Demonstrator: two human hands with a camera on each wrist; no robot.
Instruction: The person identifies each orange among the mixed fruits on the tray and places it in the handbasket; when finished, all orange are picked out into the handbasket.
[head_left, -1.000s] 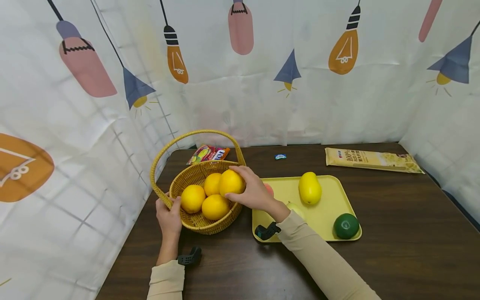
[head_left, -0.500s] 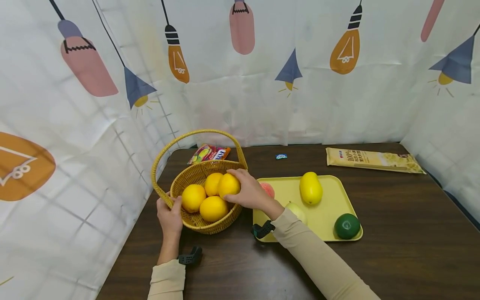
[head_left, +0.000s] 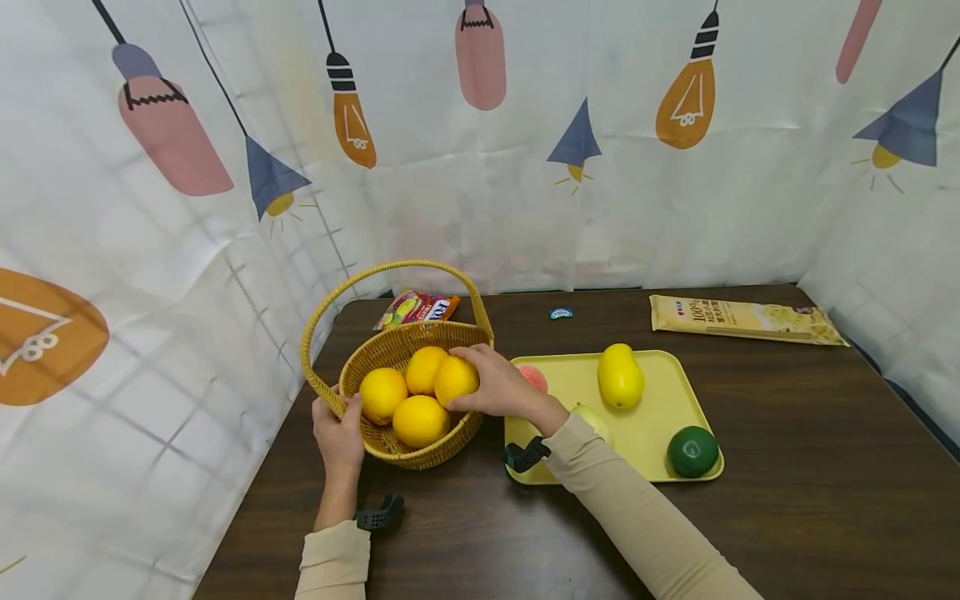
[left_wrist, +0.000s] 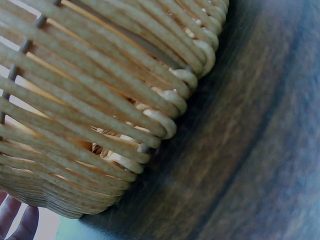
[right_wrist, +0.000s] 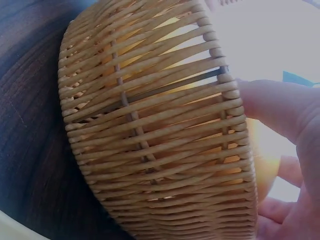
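Note:
A yellow wicker basket with a tall arched handle stands on the left of the table. My left hand grips its rim near the left foot of the handle. Inside the basket, my right hand holds an orange on the right side, thumb and fingers spread around it. Several more oranges lie against it. In the right wrist view, the thumb of my right hand reaches over the rim, and the orange shows partly behind the wicker. The left wrist view is mostly filled by the basket wall.
Right of the basket, a yellow tray carries a pink fruit, a pale green pear, a yellow papaya-like fruit and a dark green fruit. Behind lie a red snack bag, a small blue packet and a noodle pack.
My right hand has lowered the orange into the basket, moving slightly down and left. The front orange has shifted a little left. My left hand stays on the rim.

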